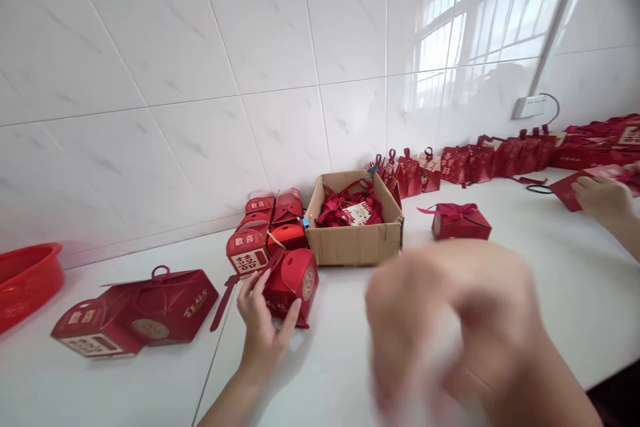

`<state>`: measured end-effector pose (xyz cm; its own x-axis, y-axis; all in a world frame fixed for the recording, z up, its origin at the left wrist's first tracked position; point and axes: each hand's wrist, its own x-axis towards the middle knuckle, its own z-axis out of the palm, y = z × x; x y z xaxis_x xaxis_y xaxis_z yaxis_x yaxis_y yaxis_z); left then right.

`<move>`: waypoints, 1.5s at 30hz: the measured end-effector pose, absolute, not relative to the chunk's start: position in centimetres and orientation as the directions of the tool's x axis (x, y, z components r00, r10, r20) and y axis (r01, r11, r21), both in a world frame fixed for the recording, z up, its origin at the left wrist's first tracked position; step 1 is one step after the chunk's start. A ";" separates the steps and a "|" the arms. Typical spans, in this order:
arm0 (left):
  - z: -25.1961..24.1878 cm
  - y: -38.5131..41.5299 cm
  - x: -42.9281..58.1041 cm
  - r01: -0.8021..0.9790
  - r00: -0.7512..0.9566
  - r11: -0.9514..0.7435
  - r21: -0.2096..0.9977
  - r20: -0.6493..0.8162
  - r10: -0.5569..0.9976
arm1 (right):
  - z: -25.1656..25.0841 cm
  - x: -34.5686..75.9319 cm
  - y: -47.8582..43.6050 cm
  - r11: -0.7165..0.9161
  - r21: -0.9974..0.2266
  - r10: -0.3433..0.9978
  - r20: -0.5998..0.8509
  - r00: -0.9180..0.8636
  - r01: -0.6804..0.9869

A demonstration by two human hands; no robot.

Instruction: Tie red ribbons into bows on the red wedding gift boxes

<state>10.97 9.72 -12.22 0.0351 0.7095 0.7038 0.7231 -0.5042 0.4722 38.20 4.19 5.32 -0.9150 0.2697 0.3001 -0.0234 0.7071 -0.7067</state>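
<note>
On the white counter (345, 347), a red gift box (287, 283) sits just beside the cardboard carton (353, 245), gripped between fingers and thumb of the left hand (263, 330); the right hand (455, 307) is too blurred to tell. Probably light, creasable card: best held gently by 2 opposite sides.

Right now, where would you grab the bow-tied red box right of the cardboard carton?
Probably pinch the bow-tied red box low across its two ends, from the near side, where the right hand is; a row of red boxes stands behind it. Avoid the ribbon bow on top: it looks soft.
</note>
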 end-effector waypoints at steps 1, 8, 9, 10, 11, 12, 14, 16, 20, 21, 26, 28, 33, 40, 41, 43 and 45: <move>-12.1 9.7 11.0 0.717 0.024 -0.502 0.483 0.703 0.711 | 5.2 38.1 5.1 0.750 -0.658 0.369 0.332 -0.868 0.067; -11.6 9.5 11.5 0.685 0.014 -0.517 0.513 0.700 0.714 | 0.7 36.0 13.1 0.299 -0.267 0.914 0.355 -0.195 0.916; -11.6 9.6 11.5 0.690 0.024 -0.518 0.505 0.700 0.714 | 0.3 35.8 13.5 0.297 -0.260 0.927 0.309 -0.212 0.919; -11.7 9.6 11.6 0.700 0.035 -0.523 0.487 0.708 0.705 | 0.0 35.7 13.7 0.292 -0.251 0.937 0.266 -0.225 0.923; -11.8 9.7 11.6 0.712 0.046 -0.534 0.456 0.728 0.684 | -0.1 35.6 13.8 0.288 -0.241 0.945 0.228 -0.235 0.927; -11.9 9.8 11.6 0.724 0.052 -0.544 0.424 0.753 0.656 | -0.1 35.7 13.8 0.288 -0.232 0.949 0.198 -0.245 0.929; -11.9 9.8 11.5 0.741 0.063 -0.546 0.391 0.769 0.636 | 0.1 35.8 13.8 0.294 -0.217 0.952 0.156 -0.265 0.931; -11.8 9.7 11.6 0.742 0.115 -0.545 0.392 0.726 0.678 | 0.3 36.0 13.9 0.304 -0.208 0.950 0.135 -0.281 0.930; -11.3 9.4 11.7 0.748 0.142 -0.540 0.385 0.703 0.697 | 0.4 36.2 14.0 0.308 -0.204 0.950 0.115 -0.290 0.929; -11.2 9.3 11.7 0.750 0.149 -0.542 0.378 0.702 0.696 | 0.4 36.2 13.9 0.309 -0.204 0.950 0.112 -0.292 0.929; -11.2 9.5 11.6 0.760 0.208 -0.570 0.312 0.714 0.669 | 0.6 36.4 13.7 0.321 -0.214 0.946 0.109 -0.304 0.922; -11.3 9.7 11.5 0.770 0.256 -0.593 0.234 0.739 0.623 | 0.6 36.4 13.6 0.321 -0.214 0.947 0.109 -0.304 0.923; -11.4 10.0 11.7 0.748 0.349 -0.656 0.101 0.782 0.517 | 0.5 36.4 13.8 0.321 -0.201 0.946 0.107 -0.306 0.925; -11.4 10.0 11.8 0.732 0.365 -0.673 0.106 0.773 0.518 | 0.3 36.2 14.0 0.300 -0.188 0.953 0.104 -0.285 0.935; -11.4 10.0 11.7 0.732 0.369 -0.672 0.109 0.766 0.526 | 0.2 36.2 14.0 0.300 -0.190 0.953 0.108 -0.283 0.935; -11.3 10.1 11.6 0.737 0.373 -0.669 0.102 0.763 0.527 | 0.1 36.2 14.0 0.295 -0.197 0.954 0.119 -0.276 0.935; -11.4 10.1 11.4 0.752 0.363 -0.652 0.097 0.765 0.532 | 0.0 36.2 14.0 0.288 -0.206 0.956 0.125 -0.266 0.935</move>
